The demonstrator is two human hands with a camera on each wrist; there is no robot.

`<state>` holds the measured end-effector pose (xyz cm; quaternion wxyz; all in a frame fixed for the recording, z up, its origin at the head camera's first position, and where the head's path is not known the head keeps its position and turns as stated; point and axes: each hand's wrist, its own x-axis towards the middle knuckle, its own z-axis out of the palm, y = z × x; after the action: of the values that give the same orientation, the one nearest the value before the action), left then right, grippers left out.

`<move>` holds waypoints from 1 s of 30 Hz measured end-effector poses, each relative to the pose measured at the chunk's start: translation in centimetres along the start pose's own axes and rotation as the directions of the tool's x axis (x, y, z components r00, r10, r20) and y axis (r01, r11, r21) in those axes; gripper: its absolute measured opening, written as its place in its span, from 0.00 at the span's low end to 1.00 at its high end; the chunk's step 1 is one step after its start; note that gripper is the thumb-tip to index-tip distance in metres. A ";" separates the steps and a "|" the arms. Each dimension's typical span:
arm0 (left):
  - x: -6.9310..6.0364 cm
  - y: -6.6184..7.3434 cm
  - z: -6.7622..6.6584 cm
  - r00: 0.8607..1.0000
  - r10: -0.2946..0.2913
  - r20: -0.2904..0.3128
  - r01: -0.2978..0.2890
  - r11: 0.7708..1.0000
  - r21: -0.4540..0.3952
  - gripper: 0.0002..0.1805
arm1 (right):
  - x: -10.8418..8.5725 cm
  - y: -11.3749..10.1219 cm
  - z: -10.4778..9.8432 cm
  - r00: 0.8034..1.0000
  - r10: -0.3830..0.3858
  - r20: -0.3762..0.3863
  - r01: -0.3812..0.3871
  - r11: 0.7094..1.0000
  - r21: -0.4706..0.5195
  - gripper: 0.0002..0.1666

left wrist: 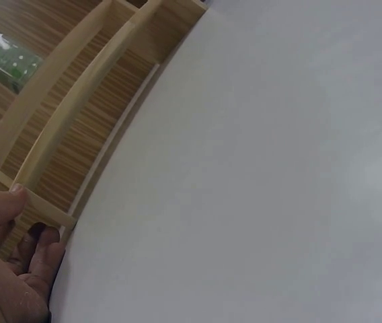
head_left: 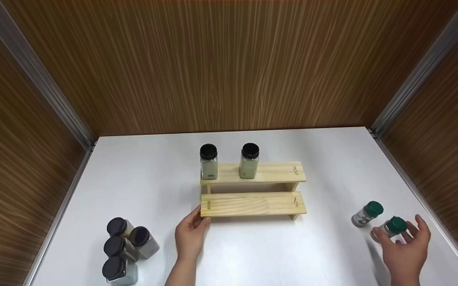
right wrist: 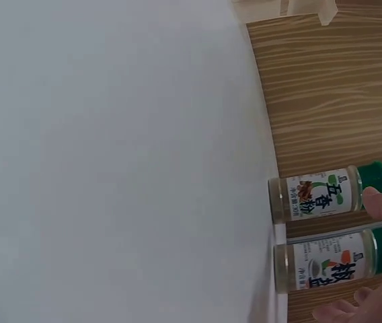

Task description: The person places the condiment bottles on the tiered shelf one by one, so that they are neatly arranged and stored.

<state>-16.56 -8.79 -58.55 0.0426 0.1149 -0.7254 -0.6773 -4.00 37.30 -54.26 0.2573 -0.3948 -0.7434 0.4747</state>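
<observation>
A two-step wooden rack [head_left: 249, 204] stands mid-table. Two black-capped spice jars stand on its upper step, one at the left end [head_left: 209, 165] and one near the middle [head_left: 249, 165]. My left hand [head_left: 189, 238] grips the lower step's left end, thumb at the front; the left wrist view shows its fingers [left wrist: 43, 252] bent at the end support. At the right, my right hand [head_left: 406, 250] is spread around a green-capped spice jar [head_left: 392, 228], fingers apart from it; whether the thumb touches is unclear. A second green-capped jar [head_left: 366, 214] stands just left of it.
Several black-capped jars [head_left: 121, 248] stand in a cluster at the table's front left. Wood-grain panels [head_left: 233, 67] wall the white table [head_left: 312, 254] at the back and both sides, with metal strips [head_left: 427, 59] at the corners.
</observation>
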 end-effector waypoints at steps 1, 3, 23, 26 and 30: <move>0.0 0.0 0.0 1.000 0.002 -0.001 -0.002 1.000 0.005 0.25 | 0.1 0.1 0.1 1.000 0.013 0.009 -0.013 1.000 0.006 0.65; 0.0 0.0 0.0 1.000 0.001 -0.003 -0.001 1.000 0.016 0.25 | 0.3 0.4 0.2 0.999 0.038 0.018 -0.038 0.999 0.005 0.65; 0.1 0.0 -0.1 1.000 0.023 0.013 -0.023 1.000 0.005 0.26 | 1.6 0.7 0.6 0.988 0.145 0.053 -0.144 0.989 -0.028 0.52; 0.1 0.0 -0.1 1.000 0.016 0.011 -0.016 1.000 0.005 0.26 | 1.4 0.7 0.5 0.990 0.130 0.046 -0.128 0.991 -0.050 0.51; 0.1 -0.1 -0.1 1.000 0.011 0.009 -0.012 1.000 0.007 0.26 | 1.0 0.3 0.3 0.992 0.122 0.032 -0.120 0.991 -0.060 0.51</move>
<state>-16.59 -8.92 -58.61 0.0427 0.1077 -0.7288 -0.6749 -4.75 38.06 -54.64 0.2032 -0.4377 -0.7361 0.4746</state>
